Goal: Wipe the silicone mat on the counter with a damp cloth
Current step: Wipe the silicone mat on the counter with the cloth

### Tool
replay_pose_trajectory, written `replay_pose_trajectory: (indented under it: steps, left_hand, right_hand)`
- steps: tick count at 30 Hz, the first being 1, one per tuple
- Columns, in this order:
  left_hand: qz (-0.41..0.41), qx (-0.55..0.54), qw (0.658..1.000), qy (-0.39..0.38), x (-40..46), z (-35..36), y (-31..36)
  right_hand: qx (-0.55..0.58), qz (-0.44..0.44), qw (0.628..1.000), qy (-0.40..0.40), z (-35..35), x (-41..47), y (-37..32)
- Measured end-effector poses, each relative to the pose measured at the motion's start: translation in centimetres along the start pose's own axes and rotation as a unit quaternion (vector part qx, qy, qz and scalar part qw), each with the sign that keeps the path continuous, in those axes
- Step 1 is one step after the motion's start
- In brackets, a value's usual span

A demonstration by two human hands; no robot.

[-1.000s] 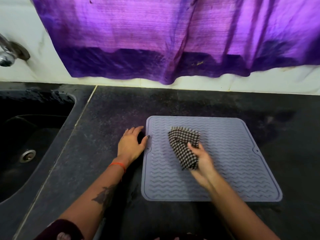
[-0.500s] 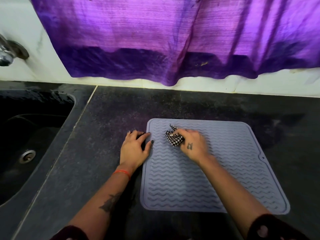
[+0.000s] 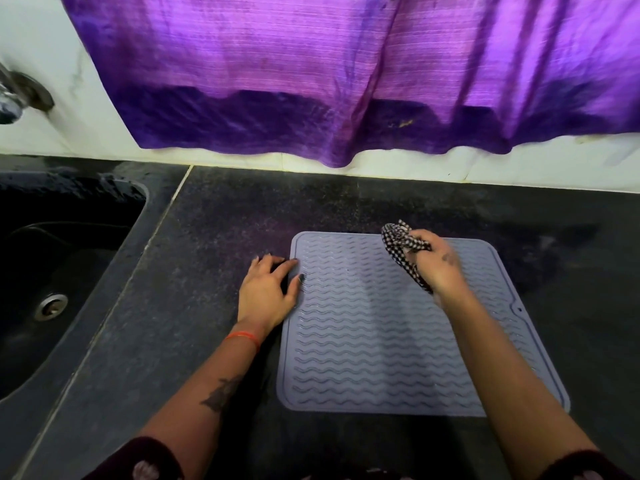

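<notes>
Tabletop (image 3: 207, 237): dark, mat (image 3: 363, 341) on it.
Right hand (image 3: 438, 268): fingers gripping cloth (image 3: 403, 242).
Left hand (image 3: 266, 292): fingers spread flat at mat's edge.

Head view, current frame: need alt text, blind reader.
A person's right hand grips a bunched checked cloth over the far edge of a grey silicone mat on a dark counter, while the left hand rests at the mat's left edge. A sink lies to the left.

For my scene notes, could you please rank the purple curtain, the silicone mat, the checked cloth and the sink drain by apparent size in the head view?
1. Purple curtain
2. Silicone mat
3. Checked cloth, bunched in the right hand
4. Sink drain
</notes>
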State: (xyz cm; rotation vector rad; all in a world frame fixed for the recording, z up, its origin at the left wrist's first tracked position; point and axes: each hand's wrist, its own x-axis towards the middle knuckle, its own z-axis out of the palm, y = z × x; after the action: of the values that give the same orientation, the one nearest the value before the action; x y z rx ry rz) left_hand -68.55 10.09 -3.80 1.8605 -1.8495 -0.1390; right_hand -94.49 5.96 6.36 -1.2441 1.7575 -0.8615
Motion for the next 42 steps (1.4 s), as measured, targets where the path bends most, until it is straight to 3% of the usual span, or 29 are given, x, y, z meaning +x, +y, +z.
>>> replay_pose_trajectory:
  steps: [2,3,5,8,10,13,19,22,24,30,32,34,36,37,39,42]
  left_hand:
    - [0.001,0.002,1.0,0.003,0.0,0.0,0.0]
    - [0.001,0.003,1.0,0.005,0.0,0.0,0.0]
    - [0.002,0.003,1.0,0.007,0.0,0.1,0.0]
    - [0.002,-0.001,1.0,0.011,0.0,0.0,0.0]
    - [0.003,-0.003,1.0,0.014,0.0,0.0,0.0]
    - [0.006,-0.003,1.0,0.013,-0.1,0.1,-0.1]
    - [0.007,-0.005,1.0,0.006,-0.2,0.1,-0.3]
    - [0.008,-0.003,1.0,0.006,-0.1,0.1,-0.2]
    - [0.009,0.0,1.0,0.008,0.0,0.1,-0.1]
    - [0.009,0.005,1.0,0.008,0.2,0.1,0.0]
    - [0.008,0.004,1.0,0.007,0.1,0.0,0.0]
    - [0.006,0.002,1.0,0.008,0.1,-0.1,0.0]
    - [0.006,0.0,1.0,0.007,0.1,-0.2,0.1]
    - [0.004,-0.001,1.0,0.007,0.1,-0.2,0.2]
    - [-0.001,-0.004,1.0,0.009,0.0,-0.3,0.3]
    - [-0.003,-0.005,1.0,0.008,0.0,-0.4,0.4]
  right_hand:
    - [0.134,0.066,0.988,-0.03,0.3,-0.4,0.4]
    - [0.136,0.063,0.988,-0.038,0.8,-0.4,0.9]
    - [-0.011,-0.012,0.999,-0.039,2.2,-0.3,1.8]
    - [-0.161,-0.112,0.978,-0.072,4.8,-1.0,1.9]
    - [-0.278,-0.19,0.939,-0.07,6.3,-1.5,1.6]
    - [-0.465,-0.251,0.848,-0.039,7.2,-1.8,1.0]
    - [-0.599,-0.275,0.751,-0.039,5.9,-1.4,-0.2]
    - [-0.625,-0.264,0.735,-0.023,4.6,-1.2,-0.7]
    - [-0.617,-0.253,0.745,0.005,3.3,-0.9,-0.8]
    - [-0.528,-0.24,0.815,0.002,3.3,-1.6,0.1]
    - [-0.443,-0.223,0.868,0.001,3.8,-1.4,0.6]
    - [-0.288,-0.174,0.941,0.013,3.9,-1.3,0.9]
    - [0.01,-0.032,0.999,-0.01,3.3,-1.6,0.6]
    - [0.181,0.057,0.981,-0.048,2.9,-1.8,0.5]
    - [0.415,0.172,0.884,-0.128,1.8,-2.2,0.9]
    - [0.55,0.182,0.787,-0.215,0.7,-2.9,2.2]
